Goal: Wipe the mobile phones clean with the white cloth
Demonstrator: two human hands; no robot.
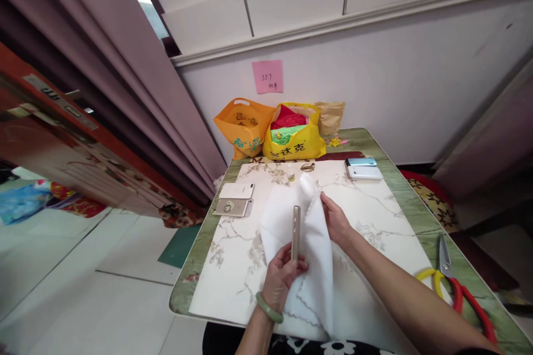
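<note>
Slim gold metallic phone [295, 227], rounded edges, lower end clasped in left grip [283, 270], upper end jutting out. Right grip [334, 221] pinching soft white cloth [320, 258], zigzag border, beside phone, over wood-grain tabletop [192, 272].
</note>
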